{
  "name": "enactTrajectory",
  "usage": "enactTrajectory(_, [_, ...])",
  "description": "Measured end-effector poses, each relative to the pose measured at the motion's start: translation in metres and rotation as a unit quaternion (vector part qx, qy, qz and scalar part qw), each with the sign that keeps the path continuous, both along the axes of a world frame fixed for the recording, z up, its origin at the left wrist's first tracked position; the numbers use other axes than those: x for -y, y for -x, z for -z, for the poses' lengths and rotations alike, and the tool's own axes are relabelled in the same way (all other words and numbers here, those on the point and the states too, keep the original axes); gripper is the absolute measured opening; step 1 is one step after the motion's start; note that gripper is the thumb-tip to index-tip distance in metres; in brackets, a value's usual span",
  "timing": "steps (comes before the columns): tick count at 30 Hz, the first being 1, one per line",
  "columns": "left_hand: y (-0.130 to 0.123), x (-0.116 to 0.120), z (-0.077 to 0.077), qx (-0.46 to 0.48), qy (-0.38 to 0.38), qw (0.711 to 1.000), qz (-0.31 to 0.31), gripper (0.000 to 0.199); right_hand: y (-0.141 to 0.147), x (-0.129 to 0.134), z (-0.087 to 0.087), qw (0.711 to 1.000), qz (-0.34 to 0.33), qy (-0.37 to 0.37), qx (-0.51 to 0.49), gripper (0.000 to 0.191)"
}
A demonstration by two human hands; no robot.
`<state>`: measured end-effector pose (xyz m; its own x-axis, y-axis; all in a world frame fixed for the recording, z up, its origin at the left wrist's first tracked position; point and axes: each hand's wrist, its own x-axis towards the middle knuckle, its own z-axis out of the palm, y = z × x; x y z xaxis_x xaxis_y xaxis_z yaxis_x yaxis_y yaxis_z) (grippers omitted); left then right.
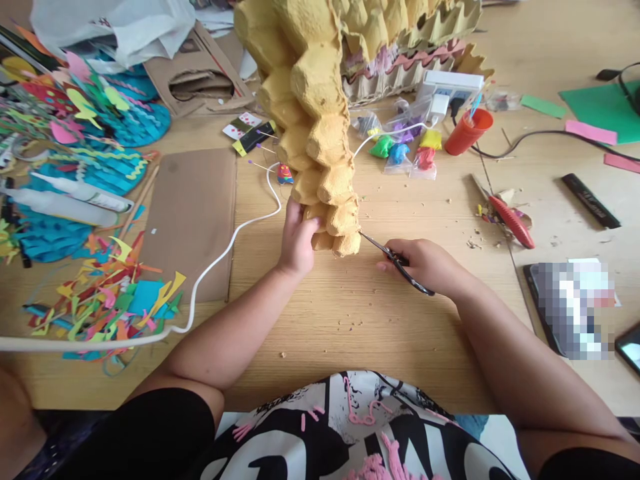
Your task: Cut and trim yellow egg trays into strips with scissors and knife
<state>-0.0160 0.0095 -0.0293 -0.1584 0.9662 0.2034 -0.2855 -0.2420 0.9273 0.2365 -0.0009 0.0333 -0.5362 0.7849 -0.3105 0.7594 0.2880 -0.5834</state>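
Observation:
My left hand (pixel 298 241) grips a strip of yellow egg carton (pixel 327 123) near its lower end, the thumb lying over the bumps. The strip is held up off the table and runs away from me past the top of the view. In my right hand (pixel 425 267) is a pair of black-handled scissors (pixel 395 259), fingers wrapped round the handles. The blade tips meet the carton's right edge near its lower end. How far apart the blades are is hard to see. Small carton crumbs are scattered on the wood below.
Stacked egg trays (pixel 410 33) stand at the back. A white cable (pixel 215 263) crosses the left side by brown cardboard (pixel 193 220) and paper scraps (pixel 115 287). At right are a red cup (pixel 469 131), a red-handled knife (pixel 511 220) and a black marker-like stick (pixel 590 200).

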Motion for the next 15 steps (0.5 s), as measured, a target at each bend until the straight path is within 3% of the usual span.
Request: enactTrajectory(15, [-0.0007, -0.0019, 0.0030, 0.008, 0.028, 0.999, 0.015, 0.041, -0.0044, -0.0032, 0.0007, 0.999, -0.002, 0.031, -0.023, 0.034])
